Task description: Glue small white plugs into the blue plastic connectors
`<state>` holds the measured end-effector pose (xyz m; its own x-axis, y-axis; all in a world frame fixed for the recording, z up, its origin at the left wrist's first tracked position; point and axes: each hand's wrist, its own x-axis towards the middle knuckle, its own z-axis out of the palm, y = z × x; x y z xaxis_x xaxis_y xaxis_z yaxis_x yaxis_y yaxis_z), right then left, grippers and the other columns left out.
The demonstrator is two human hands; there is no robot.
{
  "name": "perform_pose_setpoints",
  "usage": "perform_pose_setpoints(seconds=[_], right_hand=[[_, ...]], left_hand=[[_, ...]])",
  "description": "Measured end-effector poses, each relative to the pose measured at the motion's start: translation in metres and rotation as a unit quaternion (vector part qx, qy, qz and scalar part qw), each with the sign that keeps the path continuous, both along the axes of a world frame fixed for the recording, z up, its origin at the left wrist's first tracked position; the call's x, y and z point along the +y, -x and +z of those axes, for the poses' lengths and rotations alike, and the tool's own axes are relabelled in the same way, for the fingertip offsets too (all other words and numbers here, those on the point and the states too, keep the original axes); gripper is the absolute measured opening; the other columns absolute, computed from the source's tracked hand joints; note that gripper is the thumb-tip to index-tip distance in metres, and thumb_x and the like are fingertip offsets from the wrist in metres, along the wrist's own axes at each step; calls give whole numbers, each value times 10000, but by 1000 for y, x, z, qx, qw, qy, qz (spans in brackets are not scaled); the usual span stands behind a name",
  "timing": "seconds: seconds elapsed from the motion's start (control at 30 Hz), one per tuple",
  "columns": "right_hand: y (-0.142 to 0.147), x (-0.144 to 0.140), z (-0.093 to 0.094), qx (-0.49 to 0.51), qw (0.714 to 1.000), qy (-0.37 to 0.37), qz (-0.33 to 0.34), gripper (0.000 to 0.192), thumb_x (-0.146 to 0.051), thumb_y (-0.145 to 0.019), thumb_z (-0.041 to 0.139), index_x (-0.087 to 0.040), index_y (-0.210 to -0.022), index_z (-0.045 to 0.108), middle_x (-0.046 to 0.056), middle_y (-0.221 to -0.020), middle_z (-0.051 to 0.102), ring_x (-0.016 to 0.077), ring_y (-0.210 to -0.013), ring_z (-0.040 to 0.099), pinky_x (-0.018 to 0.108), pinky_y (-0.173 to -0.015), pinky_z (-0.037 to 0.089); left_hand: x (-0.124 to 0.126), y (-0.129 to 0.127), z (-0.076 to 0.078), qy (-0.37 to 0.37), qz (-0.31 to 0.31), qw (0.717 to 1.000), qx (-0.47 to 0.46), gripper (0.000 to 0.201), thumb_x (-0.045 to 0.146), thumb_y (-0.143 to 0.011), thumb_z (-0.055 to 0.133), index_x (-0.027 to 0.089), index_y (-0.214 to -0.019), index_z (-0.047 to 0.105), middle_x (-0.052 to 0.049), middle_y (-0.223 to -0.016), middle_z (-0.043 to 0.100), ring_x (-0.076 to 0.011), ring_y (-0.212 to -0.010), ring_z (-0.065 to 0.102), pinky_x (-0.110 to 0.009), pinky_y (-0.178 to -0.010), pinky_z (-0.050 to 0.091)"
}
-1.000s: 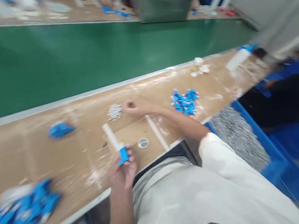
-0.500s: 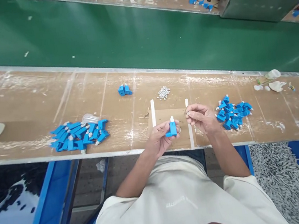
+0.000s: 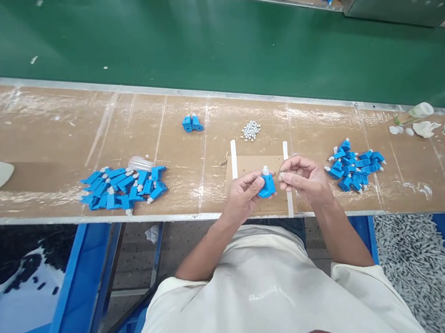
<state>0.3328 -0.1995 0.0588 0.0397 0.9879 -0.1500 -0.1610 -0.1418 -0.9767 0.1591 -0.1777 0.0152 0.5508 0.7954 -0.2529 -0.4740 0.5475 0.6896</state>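
My left hand (image 3: 246,195) is closed around a blue plastic part (image 3: 266,186) with a white tip pointing up. Just to its right, my right hand (image 3: 306,178) pinches a small whitish piece (image 3: 282,176) between thumb and fingertips, apart from the blue part. The piece is too small to make out its kind. Beyond the hands lies a little heap of small grey-white pieces (image 3: 251,130). Two similar blue parts (image 3: 192,123) stand farther back on the left.
One pile of blue parts (image 3: 124,187) lies left, beside a clear plastic cup (image 3: 140,163); another pile (image 3: 354,165) lies right. White tape strips (image 3: 287,171) mark the bench. A tipped clear container (image 3: 414,113) is far right. A green belt (image 3: 190,45) runs behind.
The blue part in my left hand has turned and tilted, and my right hand's pinched piece is closer to it. The whole view has shifted slightly.
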Motion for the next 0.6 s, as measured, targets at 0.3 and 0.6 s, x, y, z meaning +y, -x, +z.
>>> perform_pose_setpoints(seconds=[0.3,0.6], right_hand=[[7,-8,3,-89,996,-24,-11,367,-518,-729,871,-197,-821,719,23,-681,726,169,-603,728,289,-568,643],[13,-14,4,-119,991,-59,-19,273,-461,-819,806,-206,-848,714,18,-756,661,146,-615,692,264,-522,614]], left_hand=[[2,2,-7,-84,46,994,58,482,564,-714,852,171,-990,816,-98,-1030,785,-215,-940,705,-300,-823,550],[5,5,-5,-114,40,991,64,465,562,-727,843,161,-962,821,-89,-952,754,-196,-879,677,-289,-803,531]])
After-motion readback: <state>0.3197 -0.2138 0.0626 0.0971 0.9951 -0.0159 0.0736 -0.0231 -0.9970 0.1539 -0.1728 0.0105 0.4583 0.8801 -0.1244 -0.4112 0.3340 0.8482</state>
